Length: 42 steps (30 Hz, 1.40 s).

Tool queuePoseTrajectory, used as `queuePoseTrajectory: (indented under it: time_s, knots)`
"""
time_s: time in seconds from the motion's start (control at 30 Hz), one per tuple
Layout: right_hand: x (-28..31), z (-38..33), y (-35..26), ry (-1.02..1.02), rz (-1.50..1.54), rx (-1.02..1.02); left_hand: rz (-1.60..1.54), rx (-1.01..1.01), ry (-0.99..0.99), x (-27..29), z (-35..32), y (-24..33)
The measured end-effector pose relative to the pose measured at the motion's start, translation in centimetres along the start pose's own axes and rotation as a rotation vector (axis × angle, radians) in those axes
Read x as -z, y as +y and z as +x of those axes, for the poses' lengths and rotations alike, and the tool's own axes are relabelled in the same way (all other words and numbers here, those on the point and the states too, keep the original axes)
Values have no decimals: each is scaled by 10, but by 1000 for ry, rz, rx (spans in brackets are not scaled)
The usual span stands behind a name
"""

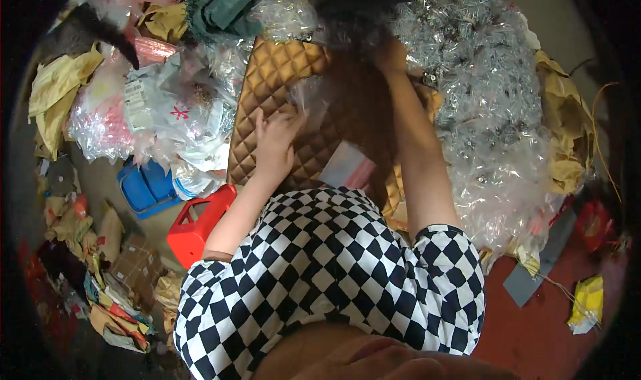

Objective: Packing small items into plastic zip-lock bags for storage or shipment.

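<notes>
My left hand is over a brown quilted pad, its thumb and forefinger at the lower edge of a clear plastic bag. It appears to pinch the bag while its other fingers point up. My right hand reaches far forward and is smeared by motion, its fingertips hidden. It appears to grip a long dark brown bundle like hair, which spreads blurred over the pad from the top edge down towards my lap. Near my lap lies a small clear packet with a pink end.
Crumpled clear plastic with silvery strands is heaped on the right. Plastic packaging piles up on the left, near a blue stool and a red stool. Dark green cloth lies at the back. Cardboard and paper scraps litter the lower left.
</notes>
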State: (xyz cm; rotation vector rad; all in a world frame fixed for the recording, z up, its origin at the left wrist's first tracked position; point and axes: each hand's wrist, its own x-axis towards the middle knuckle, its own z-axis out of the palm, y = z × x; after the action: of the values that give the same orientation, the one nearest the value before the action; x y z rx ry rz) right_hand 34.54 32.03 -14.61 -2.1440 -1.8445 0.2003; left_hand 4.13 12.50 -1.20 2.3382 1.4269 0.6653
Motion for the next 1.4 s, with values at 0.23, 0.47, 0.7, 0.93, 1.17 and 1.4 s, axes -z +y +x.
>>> queuePoseTrajectory:
  time_s: [0.23,0.47,0.7,0.93,1.17,1.4]
  knots:
    - [117,-123,-15,-185,926,-144,-221,476,-561,-13,-34,-8]
    - [187,-234,-58,-577,999,34,-448,-121,-217,-40,-39,24]
    - [202,-278,-51,-409,1397,-125,-692,-322,-374,-24,-64,70]
    - [230,-318,-76,-421,-51,423,-577,-384,-374,-23,-61,98]
    - [253,-322,-17,-370,432,527,-668,-429,-498,-17,-33,138]
    - [239,-341,41,-495,190,373,-724,-575,-678,-29,14,192]
